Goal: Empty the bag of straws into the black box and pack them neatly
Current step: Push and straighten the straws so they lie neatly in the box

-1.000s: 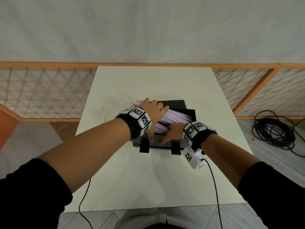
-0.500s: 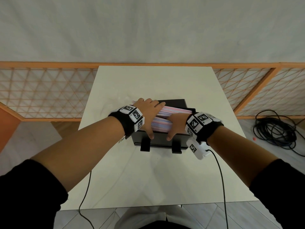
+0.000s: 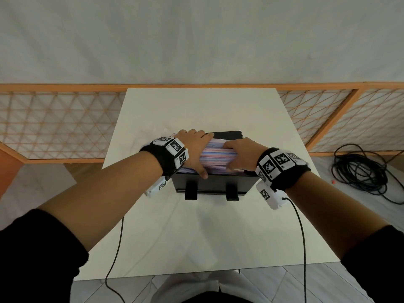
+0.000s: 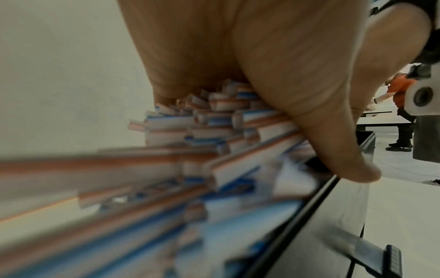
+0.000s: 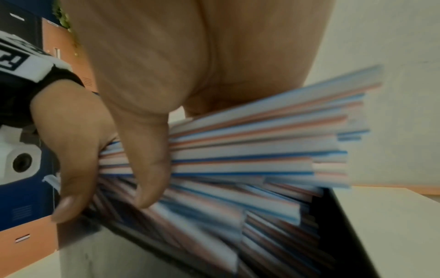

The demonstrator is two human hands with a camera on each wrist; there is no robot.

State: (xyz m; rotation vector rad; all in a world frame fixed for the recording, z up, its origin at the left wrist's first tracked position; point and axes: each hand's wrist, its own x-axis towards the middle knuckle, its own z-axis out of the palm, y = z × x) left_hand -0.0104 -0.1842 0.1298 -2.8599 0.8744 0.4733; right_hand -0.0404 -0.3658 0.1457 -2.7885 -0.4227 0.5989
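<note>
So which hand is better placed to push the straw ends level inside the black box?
Probably the right hand: its end of the straws already sits over the black box. The left hand grips ends that overhang the box's left wall, so it should keep holding.

In our head view, the left hand (image 3: 194, 149) and right hand (image 3: 240, 155) cover most of the straws (image 3: 215, 155), so we cannot see how they lie inside the black box (image 3: 215, 183). In our left wrist view the nearer straws (image 4: 119, 188) smear into blur. Both wrist views cut off the palms at the top edge.
</note>
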